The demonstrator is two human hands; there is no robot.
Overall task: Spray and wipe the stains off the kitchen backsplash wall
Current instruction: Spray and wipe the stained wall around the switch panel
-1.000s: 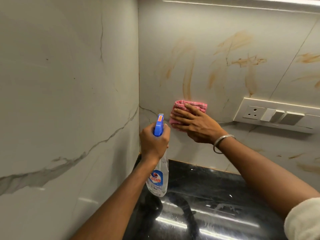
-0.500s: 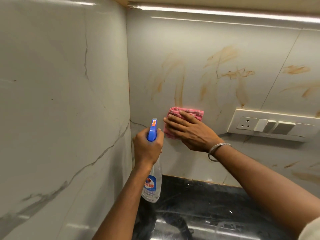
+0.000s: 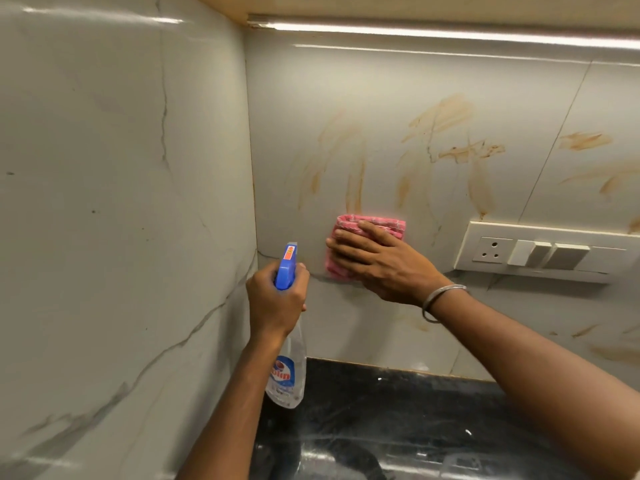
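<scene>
Brown smeared stains [image 3: 446,147] streak the pale backsplash wall [image 3: 346,98], with more stains at the right and lower right. My right hand [image 3: 377,263] presses a folded pink cloth [image 3: 381,225] flat against the wall just below a vertical streak, fingers straight and spread. My left hand [image 3: 275,299] grips the neck of a clear spray bottle [image 3: 287,372] with a blue trigger head [image 3: 286,266], nozzle pointing at the wall left of the cloth.
A white socket and switch panel [image 3: 540,252] sits on the wall right of the cloth. A marbled side wall [image 3: 121,237] closes in on the left. The glossy black countertop [image 3: 398,427] lies below, and a light strip [image 3: 450,32] runs under the cabinet above.
The view has tilted upward, showing the cabinet underside. Both hands keep their holds; the cloth stays at about the same spot under the vertical streak.
</scene>
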